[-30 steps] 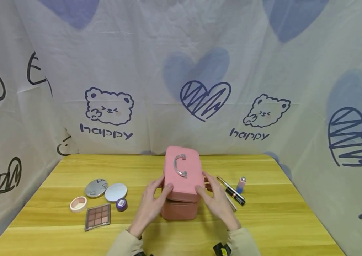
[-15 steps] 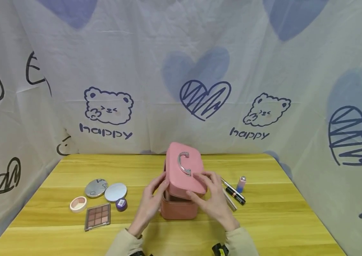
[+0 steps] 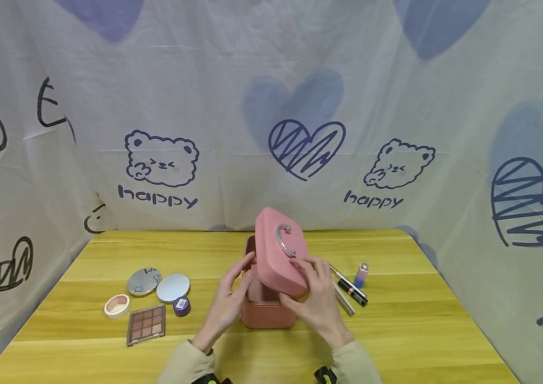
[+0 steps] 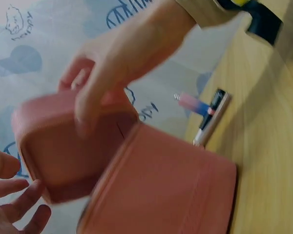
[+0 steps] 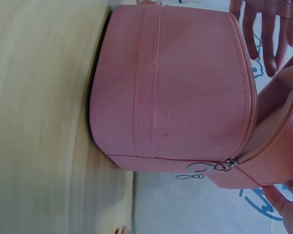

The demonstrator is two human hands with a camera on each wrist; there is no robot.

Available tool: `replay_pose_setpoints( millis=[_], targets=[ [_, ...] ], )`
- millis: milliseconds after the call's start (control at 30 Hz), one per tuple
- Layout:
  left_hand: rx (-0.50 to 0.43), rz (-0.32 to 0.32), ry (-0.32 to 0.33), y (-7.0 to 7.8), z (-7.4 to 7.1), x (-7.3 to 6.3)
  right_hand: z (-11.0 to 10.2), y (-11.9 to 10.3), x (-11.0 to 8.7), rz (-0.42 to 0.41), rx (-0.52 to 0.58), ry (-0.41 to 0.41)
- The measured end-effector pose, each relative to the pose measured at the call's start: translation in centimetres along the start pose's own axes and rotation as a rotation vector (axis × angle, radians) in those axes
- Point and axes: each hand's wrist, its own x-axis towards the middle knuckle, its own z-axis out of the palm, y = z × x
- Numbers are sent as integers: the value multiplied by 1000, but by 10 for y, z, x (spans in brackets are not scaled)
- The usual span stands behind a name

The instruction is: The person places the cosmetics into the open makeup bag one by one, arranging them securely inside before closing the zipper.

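A pink zippered makeup case (image 3: 269, 318) stands at the middle of the table, its lid (image 3: 269, 261) tilted up toward the right. On that lid is a silver curved handle (image 3: 285, 244). My right hand (image 3: 321, 306) pinches the lid's near right part, thumb at the lower edge and fingers over the top. Beside the case's left rim is my left hand (image 3: 227, 304), with loosely spread fingers that hold nothing in the left wrist view. Zipper pulls (image 5: 229, 165) hang at the case's corner in the right wrist view. Part of the inside shows under the lid.
To the left lie two round compacts (image 3: 173, 288), a purple jar (image 3: 182, 306), an eyeshadow palette (image 3: 146, 325) and a round blush pan (image 3: 117, 306). Right of the case are a black tube (image 3: 353, 293), slim metallic tubes (image 3: 344, 300) and a pink-blue bottle (image 3: 361, 276). A printed cloth hangs behind.
The lid has risen and tipped to the right, uncovering the inside. My right hand has moved from the case's right side onto the lid; my left hand stays at the left side.
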Motion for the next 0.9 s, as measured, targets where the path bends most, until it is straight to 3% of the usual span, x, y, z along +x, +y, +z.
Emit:
replay_pose_setpoints(
  millis=[233, 600, 900],
  targets=[
    [75, 4, 64, -15, -10, -2, -6, 2, 2, 55, 60, 31],
    [156, -116, -12, -29, -14, -7, -15, 5, 4, 93, 40, 13],
    [146, -135, -72, -32, -13, -8, -20, 0, 8, 137, 73, 32]
  ],
)
